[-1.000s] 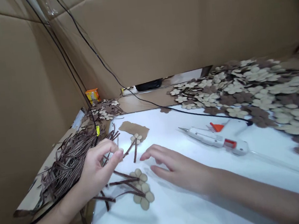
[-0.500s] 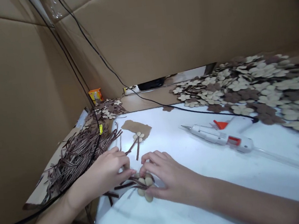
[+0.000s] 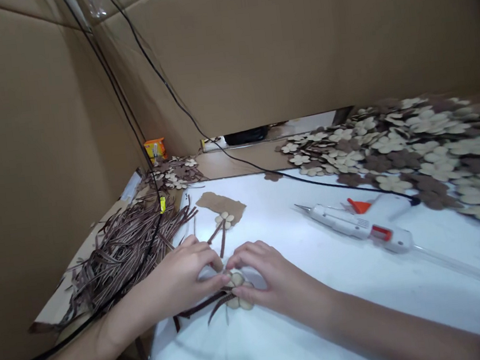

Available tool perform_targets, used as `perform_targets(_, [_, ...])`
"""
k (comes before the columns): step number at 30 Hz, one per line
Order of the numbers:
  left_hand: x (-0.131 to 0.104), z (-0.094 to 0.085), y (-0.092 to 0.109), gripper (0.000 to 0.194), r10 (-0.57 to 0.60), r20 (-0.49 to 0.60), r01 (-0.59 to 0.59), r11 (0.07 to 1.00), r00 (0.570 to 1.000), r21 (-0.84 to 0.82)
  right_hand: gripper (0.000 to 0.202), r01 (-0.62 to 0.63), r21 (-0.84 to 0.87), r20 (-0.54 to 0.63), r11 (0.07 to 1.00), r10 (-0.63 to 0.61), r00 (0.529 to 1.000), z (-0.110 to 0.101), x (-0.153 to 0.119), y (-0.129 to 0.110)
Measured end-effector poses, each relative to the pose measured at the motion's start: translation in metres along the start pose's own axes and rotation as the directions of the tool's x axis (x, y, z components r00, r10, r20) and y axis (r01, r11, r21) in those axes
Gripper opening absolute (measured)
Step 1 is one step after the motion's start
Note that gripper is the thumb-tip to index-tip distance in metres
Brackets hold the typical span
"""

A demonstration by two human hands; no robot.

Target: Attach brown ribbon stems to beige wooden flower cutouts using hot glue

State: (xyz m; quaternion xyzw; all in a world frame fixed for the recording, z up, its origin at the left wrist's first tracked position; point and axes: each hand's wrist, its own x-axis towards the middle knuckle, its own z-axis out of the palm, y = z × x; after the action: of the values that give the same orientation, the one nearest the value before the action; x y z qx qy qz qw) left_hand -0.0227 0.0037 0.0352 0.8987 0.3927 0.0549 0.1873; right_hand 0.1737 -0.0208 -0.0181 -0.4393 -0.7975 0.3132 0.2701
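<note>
A beige felt flower [image 3: 233,303] is between my hands at the near left part of the white board, with dark brown strips [image 3: 202,307] trailing from it to the left. My left hand [image 3: 192,272] pinches at the flower's left edge, where the strips meet it; its fingertips partly hide that spot. From the right, my right hand [image 3: 270,275] holds the flower's edge between thumb and curled fingers. Just beyond lies another small beige flower [image 3: 226,218] with two brown strips, resting on a torn piece of brown cardboard [image 3: 212,201].
A white glue gun [image 3: 349,224] with an orange trigger lies right of my hands, its glue stick pointing right. Brown strips [image 3: 119,257] are heaped at left. Beige and brown felt flowers [image 3: 392,142] pile up at right. A black cable [image 3: 291,175] crosses the back.
My left hand has shifted slightly right, closer to my right hand. The flower has turned and moved a little up and right, and the strips have swung with it.
</note>
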Motion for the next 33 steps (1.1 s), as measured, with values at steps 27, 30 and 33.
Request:
perform_targets(27, [0.001, 0.026, 0.016, 0.027, -0.208, 0.069, 0.183, 0.602, 0.976, -0.777, 0.033, -0.284, 0.628, 0.192, 0.724, 0.209, 0.959, -0.009, 0.001, -0.006])
perform_targets(30, [0.005, 0.027, 0.016, 0.026, -0.276, 0.063, 0.185, 0.446, 0.959, -0.876, 0.042, -0.285, 0.694, 0.141, 0.661, 0.264, 0.954, -0.012, 0.002, -0.007])
perform_targets(33, [0.006, 0.027, 0.016, 0.025, -0.300, 0.011, 0.151, 0.448, 0.954, -0.881, 0.041, -0.270, 0.702, 0.124, 0.659, 0.261, 0.957, -0.013, 0.003, -0.007])
